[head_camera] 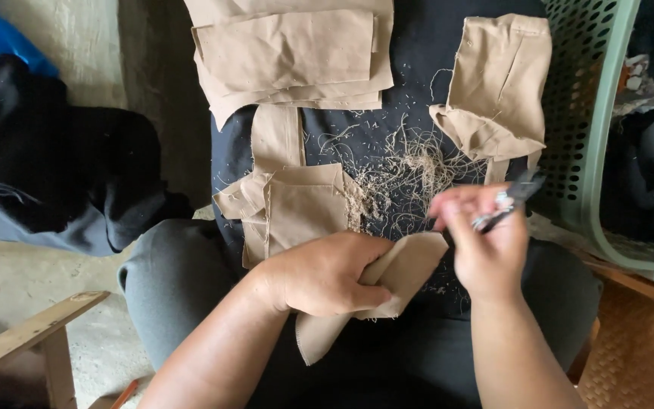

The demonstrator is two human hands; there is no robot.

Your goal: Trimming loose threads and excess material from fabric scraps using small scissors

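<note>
The left hand [319, 274] grips a tan cloth piece [395, 279] on the lap while the blurred right hand [486, 242] pinches small snips [520, 193] just beside it, so a hurried cut might nick the cloth or a finger.

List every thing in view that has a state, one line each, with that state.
Left hand: closed around the tan fabric piece.
Tan fabric piece: folded, gripped, hanging off the lap.
Right hand: blurred, gripping a small thread snip.
Thread snip: held; open or shut cannot be told.
Stack of tan pieces: laid flat, overlapping.
Thread trimmings: loose, scattered on black cloth.
Green basket: upright, at the right.
</note>
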